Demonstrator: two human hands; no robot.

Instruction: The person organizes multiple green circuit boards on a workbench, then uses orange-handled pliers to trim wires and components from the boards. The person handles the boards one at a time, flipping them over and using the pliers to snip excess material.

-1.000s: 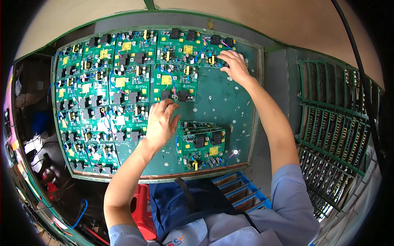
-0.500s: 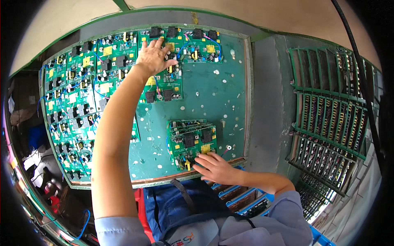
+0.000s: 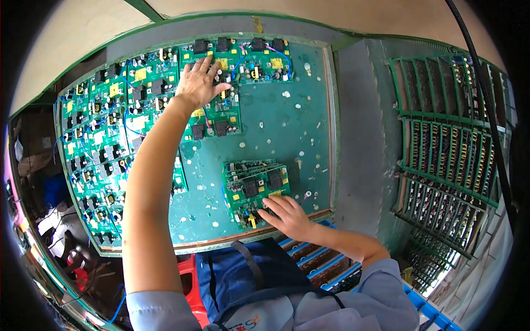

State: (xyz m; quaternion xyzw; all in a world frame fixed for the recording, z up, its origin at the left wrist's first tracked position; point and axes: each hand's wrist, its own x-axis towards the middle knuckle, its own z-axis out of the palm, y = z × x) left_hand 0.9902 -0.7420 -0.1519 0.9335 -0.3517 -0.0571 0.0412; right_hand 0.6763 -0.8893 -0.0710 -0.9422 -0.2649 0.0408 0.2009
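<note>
My left hand is stretched far forward, fingers spread flat on a green circuit board in the upper middle of the green work tray. Rows of similar boards with black and yellow parts fill the tray's left side and top edge. My right hand rests near the tray's front edge, fingers on the lower right corner of a small stack of green circuit boards. Neither hand is closed around anything.
A grey ledge runs along the tray's right side. Beyond it stand green slotted racks filled with upright boards. A blue crate and a red stool sit below the front edge by my lap. A black cable hangs at right.
A second ago my left hand lay at mid-tray and my right reached the far boards. They swapped: left went far forward, right came back to the near stack. The view has tilted slightly.
</note>
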